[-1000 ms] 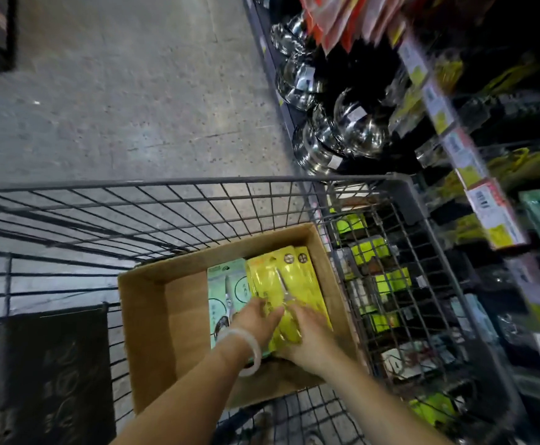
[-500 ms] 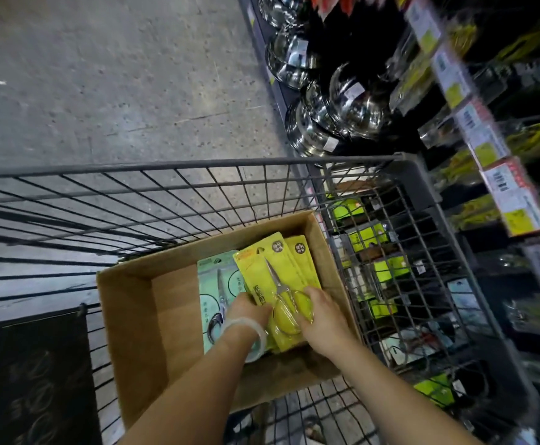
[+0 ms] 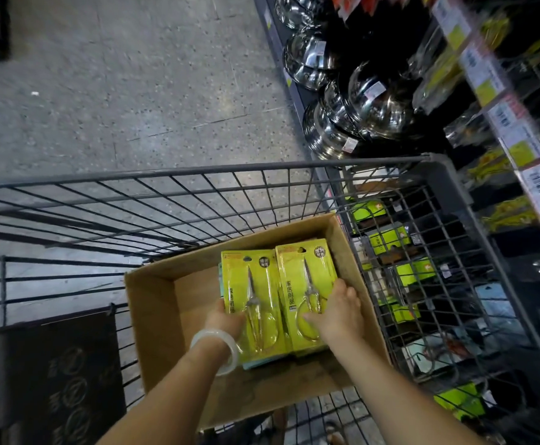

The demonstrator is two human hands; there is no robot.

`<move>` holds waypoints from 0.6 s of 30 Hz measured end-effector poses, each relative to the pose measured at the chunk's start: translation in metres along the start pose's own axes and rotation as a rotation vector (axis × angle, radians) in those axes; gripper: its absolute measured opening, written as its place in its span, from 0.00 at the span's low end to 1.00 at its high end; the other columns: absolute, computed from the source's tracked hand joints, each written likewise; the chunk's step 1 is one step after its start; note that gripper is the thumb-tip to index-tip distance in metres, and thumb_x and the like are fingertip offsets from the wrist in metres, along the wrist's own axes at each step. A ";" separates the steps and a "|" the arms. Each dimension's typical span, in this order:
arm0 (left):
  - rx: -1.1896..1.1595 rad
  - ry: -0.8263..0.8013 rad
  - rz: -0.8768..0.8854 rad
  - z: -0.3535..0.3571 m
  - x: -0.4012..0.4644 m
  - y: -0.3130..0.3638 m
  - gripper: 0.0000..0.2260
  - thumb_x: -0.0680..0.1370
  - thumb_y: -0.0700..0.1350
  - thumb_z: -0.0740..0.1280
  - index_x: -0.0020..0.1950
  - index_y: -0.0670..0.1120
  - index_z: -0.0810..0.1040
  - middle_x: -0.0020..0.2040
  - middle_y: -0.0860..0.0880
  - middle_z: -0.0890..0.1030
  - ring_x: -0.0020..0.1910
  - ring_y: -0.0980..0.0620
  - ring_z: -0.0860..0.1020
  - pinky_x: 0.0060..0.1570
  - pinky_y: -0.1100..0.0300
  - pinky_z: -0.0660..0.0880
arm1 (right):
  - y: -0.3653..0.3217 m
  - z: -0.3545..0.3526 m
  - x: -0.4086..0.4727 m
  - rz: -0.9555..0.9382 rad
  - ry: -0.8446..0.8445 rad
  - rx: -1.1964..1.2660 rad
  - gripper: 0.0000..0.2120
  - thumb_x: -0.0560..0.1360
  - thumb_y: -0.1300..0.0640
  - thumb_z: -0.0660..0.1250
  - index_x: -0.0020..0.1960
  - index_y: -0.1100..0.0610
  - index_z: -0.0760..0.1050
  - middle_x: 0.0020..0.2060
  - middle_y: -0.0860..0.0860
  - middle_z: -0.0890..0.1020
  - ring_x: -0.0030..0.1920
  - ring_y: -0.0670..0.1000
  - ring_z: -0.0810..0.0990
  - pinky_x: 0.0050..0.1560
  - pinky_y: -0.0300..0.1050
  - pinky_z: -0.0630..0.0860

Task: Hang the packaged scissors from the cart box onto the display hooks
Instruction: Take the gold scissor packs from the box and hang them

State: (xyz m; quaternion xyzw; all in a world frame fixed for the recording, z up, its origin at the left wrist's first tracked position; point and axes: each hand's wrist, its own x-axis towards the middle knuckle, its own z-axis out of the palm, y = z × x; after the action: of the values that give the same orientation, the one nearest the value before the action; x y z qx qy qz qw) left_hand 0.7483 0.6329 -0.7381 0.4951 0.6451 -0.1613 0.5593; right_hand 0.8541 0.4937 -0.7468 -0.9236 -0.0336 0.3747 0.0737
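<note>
Now both hands lift scissor packs from the box [image 3: 153,319]
Left hand [image 3: 227,319] and right hand [image 3: 336,313] each grip one stiff, light, slick pack [image 3: 252,284]; hang-holes lie beyond the fingertips

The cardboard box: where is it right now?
Head view: the cardboard box sits in the wire cart, lower centre, against its right mesh wall beside the shelves.

Two scissors packs [image 3: 275,297] are lying side by side in the cardboard box [image 3: 153,303] — sitting inside the wire cart [image 3: 198,200], shelving [image 3: 499,91] standing to its right.
</note>
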 end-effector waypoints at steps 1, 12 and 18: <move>-0.029 -0.005 0.001 -0.003 -0.001 -0.001 0.10 0.77 0.34 0.64 0.54 0.46 0.74 0.47 0.43 0.78 0.49 0.42 0.78 0.57 0.47 0.75 | -0.001 -0.001 -0.001 0.010 0.013 0.000 0.46 0.68 0.47 0.74 0.75 0.58 0.51 0.71 0.57 0.63 0.70 0.56 0.64 0.67 0.50 0.68; -0.053 -0.104 0.070 -0.016 -0.043 0.004 0.09 0.76 0.33 0.65 0.48 0.47 0.74 0.40 0.48 0.79 0.43 0.46 0.78 0.48 0.51 0.75 | 0.006 -0.017 -0.034 0.115 -0.105 0.563 0.30 0.73 0.59 0.70 0.72 0.58 0.63 0.70 0.56 0.69 0.68 0.58 0.69 0.68 0.55 0.69; -0.043 -0.145 0.233 -0.021 -0.095 0.017 0.07 0.74 0.37 0.70 0.48 0.46 0.76 0.46 0.44 0.81 0.46 0.45 0.80 0.48 0.53 0.76 | 0.027 -0.054 -0.078 0.021 0.037 0.744 0.13 0.72 0.63 0.69 0.56 0.62 0.75 0.54 0.58 0.81 0.49 0.53 0.77 0.53 0.47 0.74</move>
State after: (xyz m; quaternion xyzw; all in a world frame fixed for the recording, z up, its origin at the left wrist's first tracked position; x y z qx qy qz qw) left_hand 0.7396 0.6131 -0.6419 0.5418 0.5444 -0.1165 0.6298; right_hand 0.8357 0.4522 -0.6595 -0.8405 0.1155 0.3452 0.4012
